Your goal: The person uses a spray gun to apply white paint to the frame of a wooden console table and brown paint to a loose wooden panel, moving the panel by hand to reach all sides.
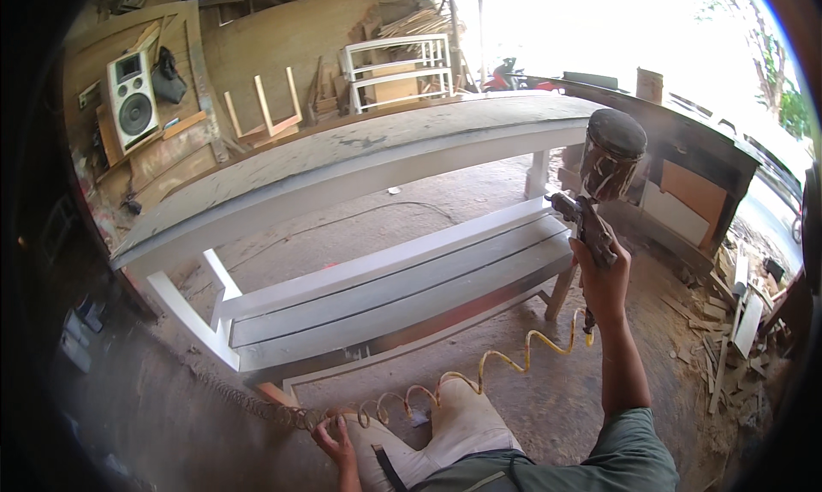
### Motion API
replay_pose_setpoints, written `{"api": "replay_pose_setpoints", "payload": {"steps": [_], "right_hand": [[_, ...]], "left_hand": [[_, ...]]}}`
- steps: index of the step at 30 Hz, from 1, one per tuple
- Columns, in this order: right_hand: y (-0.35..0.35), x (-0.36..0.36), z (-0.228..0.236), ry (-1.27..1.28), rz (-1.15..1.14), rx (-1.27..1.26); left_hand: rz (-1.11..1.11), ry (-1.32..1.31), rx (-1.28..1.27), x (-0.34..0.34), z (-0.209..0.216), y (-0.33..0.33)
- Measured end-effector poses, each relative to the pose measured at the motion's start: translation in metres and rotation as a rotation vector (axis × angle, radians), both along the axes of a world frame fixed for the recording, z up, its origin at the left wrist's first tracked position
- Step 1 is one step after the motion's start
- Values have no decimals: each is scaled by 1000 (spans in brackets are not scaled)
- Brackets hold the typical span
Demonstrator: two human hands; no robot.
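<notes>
My right hand [606,274] grips a paint spray gun [591,226], raised at the right, its dark, paint-stained cup [615,145] on top. The nozzle points left, over the right end of a white slatted bench [394,291]. From the gun's handle a yellow coiled air hose [484,363] runs down and left across my knees. My left hand [336,441] is low by my left knee, fingers closed around the hose where its coils turn brownish. Behind the bench stretches a long table [368,141] with a stained grey top and white edge.
Wood scraps [728,321] lie in a pile at the right. A dark cabinet [685,192] stands behind my right arm. A speaker [134,100] leans at the back left, and a white frame [398,72] stands beyond the table. Cans [77,329] sit at the left.
</notes>
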State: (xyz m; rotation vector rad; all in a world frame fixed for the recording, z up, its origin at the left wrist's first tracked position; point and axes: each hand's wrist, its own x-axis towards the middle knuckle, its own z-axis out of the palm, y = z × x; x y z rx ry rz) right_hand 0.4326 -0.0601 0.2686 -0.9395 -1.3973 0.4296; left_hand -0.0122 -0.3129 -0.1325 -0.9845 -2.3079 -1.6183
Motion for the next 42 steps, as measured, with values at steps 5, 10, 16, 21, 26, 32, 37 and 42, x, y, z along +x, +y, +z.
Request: {"api": "replay_pose_setpoints", "payload": {"steps": [5,10,16,21,26,32,37,42], "right_hand": [[-18,-26,-2,-67,115,45],[-31,-59,-1,-110,228,72],[-40,-95,1,-186,346,163],[-48,-123,2,-215,441,202],[-57,-159,4,-227,582,203],[-64,-205,5,-244,700,276],[-74,-246,12,-244,796,323],[-80,-288,10,-226,872,379]], "left_hand": [[15,-35,1,-1,-5,0],[70,-10,16,-3,-7,2],[121,-3,-15,-7,-13,0],[170,28,-8,-9,-16,1],[200,24,-12,-11,-25,-3],[208,27,-16,-9,-24,-7],[245,54,-31,-9,-24,-11],[270,81,-38,-10,-24,-16]]}}
